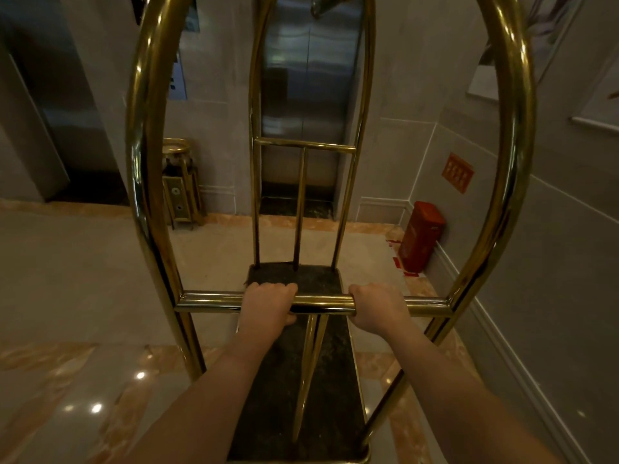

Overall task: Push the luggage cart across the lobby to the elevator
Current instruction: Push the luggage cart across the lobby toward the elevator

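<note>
A brass luggage cart [144, 169] with tall arched tubes and a dark carpeted deck [294, 396] stands right in front of me, with no bags on it. My left hand [268, 304] and my right hand [376, 306] both grip its horizontal push bar [321, 304], close together near the middle. Straight ahead, beyond the cart's far arch, is a steel elevator door [308, 82], shut. The cart's front end points at it across a short stretch of floor.
A second elevator opening [77, 122] is in the left wall. A gold ash-bin stand [179, 182] sits between the two elevators. A red bin [420, 239] stands against the right wall [552, 229], which runs close alongside the cart. The marble floor [67, 296] extends to the left.
</note>
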Action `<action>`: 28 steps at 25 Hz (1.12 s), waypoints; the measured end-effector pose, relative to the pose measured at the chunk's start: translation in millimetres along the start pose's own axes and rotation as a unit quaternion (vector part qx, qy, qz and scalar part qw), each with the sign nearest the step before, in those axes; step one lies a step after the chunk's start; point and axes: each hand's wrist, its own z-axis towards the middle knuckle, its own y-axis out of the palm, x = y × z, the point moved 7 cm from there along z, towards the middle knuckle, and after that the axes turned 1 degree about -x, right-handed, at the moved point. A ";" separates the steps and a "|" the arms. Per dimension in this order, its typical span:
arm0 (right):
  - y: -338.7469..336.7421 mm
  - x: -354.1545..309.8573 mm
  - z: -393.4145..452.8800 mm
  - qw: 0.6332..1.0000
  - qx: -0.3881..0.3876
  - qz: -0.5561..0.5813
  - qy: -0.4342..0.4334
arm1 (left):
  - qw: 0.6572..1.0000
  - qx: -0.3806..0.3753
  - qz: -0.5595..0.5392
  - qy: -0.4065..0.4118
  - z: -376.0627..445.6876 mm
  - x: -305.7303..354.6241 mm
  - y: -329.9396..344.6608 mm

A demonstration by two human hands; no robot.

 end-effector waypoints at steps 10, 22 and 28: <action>3.6 32.4 104.6 0.999 0.020 -0.014 -0.027 | 0.999 0.000 0.016 -0.040 101.0 -30.0 13.4; 15.1 66.2 224.2 0.999 0.015 0.001 -0.040 | 0.998 0.025 0.003 -0.055 211.0 -69.6 34.3; 17.2 81.6 281.7 0.998 0.011 0.008 -0.053 | 0.998 0.021 0.025 -0.056 270.7 -91.8 48.7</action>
